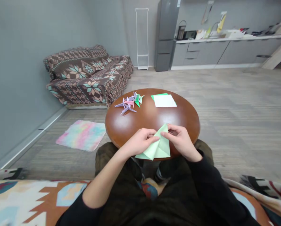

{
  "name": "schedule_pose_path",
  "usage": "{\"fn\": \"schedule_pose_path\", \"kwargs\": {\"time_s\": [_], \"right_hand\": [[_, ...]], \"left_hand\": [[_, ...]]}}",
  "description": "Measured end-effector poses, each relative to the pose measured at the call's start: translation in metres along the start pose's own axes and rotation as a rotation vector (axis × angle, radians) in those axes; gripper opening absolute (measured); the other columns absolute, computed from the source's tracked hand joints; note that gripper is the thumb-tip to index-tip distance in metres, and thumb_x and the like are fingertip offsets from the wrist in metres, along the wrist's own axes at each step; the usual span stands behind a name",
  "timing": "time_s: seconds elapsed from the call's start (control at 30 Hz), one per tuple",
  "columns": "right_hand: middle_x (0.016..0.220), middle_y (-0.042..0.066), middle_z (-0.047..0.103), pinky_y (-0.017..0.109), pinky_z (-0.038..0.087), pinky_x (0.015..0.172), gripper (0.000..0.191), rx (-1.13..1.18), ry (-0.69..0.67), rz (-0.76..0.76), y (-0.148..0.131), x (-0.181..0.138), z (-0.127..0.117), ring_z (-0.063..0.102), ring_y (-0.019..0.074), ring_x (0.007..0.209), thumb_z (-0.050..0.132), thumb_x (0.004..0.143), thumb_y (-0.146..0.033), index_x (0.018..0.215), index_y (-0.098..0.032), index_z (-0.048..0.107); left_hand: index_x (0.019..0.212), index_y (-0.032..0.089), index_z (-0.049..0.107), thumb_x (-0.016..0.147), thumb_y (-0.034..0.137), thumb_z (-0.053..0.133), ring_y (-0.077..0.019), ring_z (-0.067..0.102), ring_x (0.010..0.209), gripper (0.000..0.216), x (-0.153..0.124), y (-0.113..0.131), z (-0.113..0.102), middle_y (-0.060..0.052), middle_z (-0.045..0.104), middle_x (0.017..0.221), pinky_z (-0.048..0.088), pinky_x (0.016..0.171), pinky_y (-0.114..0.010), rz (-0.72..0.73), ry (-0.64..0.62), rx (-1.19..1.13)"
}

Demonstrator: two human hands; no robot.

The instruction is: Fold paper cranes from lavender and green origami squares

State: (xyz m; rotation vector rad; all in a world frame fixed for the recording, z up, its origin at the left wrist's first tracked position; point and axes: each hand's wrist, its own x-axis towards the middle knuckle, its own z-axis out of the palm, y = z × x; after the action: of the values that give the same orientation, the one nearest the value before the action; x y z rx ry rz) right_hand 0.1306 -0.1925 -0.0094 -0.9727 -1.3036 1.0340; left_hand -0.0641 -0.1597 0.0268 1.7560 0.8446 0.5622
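Note:
A light green sheet of origami paper (162, 147), partly folded and with creases, is held between both hands over the near edge of the round brown table (147, 121). My left hand (144, 140) grips its left side, thumb on top and fingers behind. At the upper right corner, my right hand (178, 138) pinches the paper between thumb and fingers. One folded flap stands up toward the top, while the lower part spreads out over the table edge.
Several folded paper cranes (128, 103) in purple, pink and green lie at the table's far left. A stack of white and green paper (165, 100) rests at the far right. Beyond are a covered sofa (88, 75), a fluffy rug (82, 135) and a grey fridge (166, 34).

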Motion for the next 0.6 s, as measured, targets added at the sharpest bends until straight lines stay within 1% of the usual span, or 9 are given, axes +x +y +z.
{"fn": "schedule_pose_path", "kwargs": {"time_s": [0.07,0.17,0.27,0.4,0.5,0.6], "right_hand": [[0.070,-0.001,0.069,0.030,0.051,0.065,0.018,0.013,0.041,0.033,-0.0012,-0.0017,-0.0001,0.061,0.0169,0.066,0.081,0.077,-0.035,0.074,-0.019,0.072],[0.072,0.000,0.070,0.030,0.051,0.066,0.017,0.032,0.041,0.065,-0.0018,-0.0030,-0.0012,0.062,0.0170,0.067,0.081,0.077,-0.035,0.077,-0.019,0.074],[0.071,-0.001,0.069,0.029,0.050,0.065,0.015,0.014,0.064,0.049,-0.0022,-0.0031,-0.0027,0.061,0.0167,0.066,0.080,0.077,-0.034,0.076,-0.020,0.074],[0.067,0.000,0.068,0.029,0.048,0.062,0.019,-0.006,0.178,0.017,-0.0013,-0.0024,-0.0053,0.059,0.0163,0.064,0.080,0.078,-0.035,0.070,-0.020,0.073],[0.066,-0.001,0.066,0.029,0.047,0.062,0.022,0.032,0.277,-0.003,0.0026,-0.0014,-0.0055,0.056,0.0152,0.063,0.081,0.079,-0.037,0.067,-0.020,0.072],[0.061,-0.003,0.059,0.028,0.046,0.060,0.025,0.108,0.336,-0.003,0.0062,0.0004,-0.0027,0.053,0.0134,0.059,0.080,0.080,-0.037,0.065,-0.020,0.070]], "left_hand": [[0.082,0.015,0.076,0.084,0.035,0.069,-0.0176,0.063,0.063,0.022,-0.0008,-0.0016,-0.0005,-0.005,0.075,0.074,0.042,0.054,-0.022,-0.004,0.062,0.010],[0.085,0.016,0.079,0.083,0.033,0.070,-0.0211,0.070,0.068,0.020,-0.0021,-0.0019,-0.0010,-0.008,0.078,0.079,0.046,0.058,-0.024,-0.007,0.109,0.004],[0.082,0.016,0.080,0.081,0.031,0.072,-0.0231,0.072,0.071,0.017,-0.0034,0.0008,-0.0014,-0.009,0.079,0.079,0.049,0.061,-0.026,0.001,0.091,0.026],[0.084,0.016,0.080,0.081,0.031,0.073,-0.0249,0.074,0.074,0.017,-0.0052,0.0047,-0.0024,-0.009,0.080,0.081,0.051,0.062,-0.027,0.018,0.071,0.025],[0.084,0.017,0.080,0.081,0.031,0.073,-0.0244,0.074,0.073,0.016,-0.0062,0.0061,-0.0028,-0.009,0.080,0.081,0.051,0.062,-0.026,0.017,0.074,0.034],[0.083,0.016,0.079,0.081,0.031,0.073,-0.0239,0.073,0.071,0.016,-0.0069,0.0071,-0.0019,-0.009,0.080,0.080,0.050,0.060,-0.026,0.000,0.073,0.057]]}}
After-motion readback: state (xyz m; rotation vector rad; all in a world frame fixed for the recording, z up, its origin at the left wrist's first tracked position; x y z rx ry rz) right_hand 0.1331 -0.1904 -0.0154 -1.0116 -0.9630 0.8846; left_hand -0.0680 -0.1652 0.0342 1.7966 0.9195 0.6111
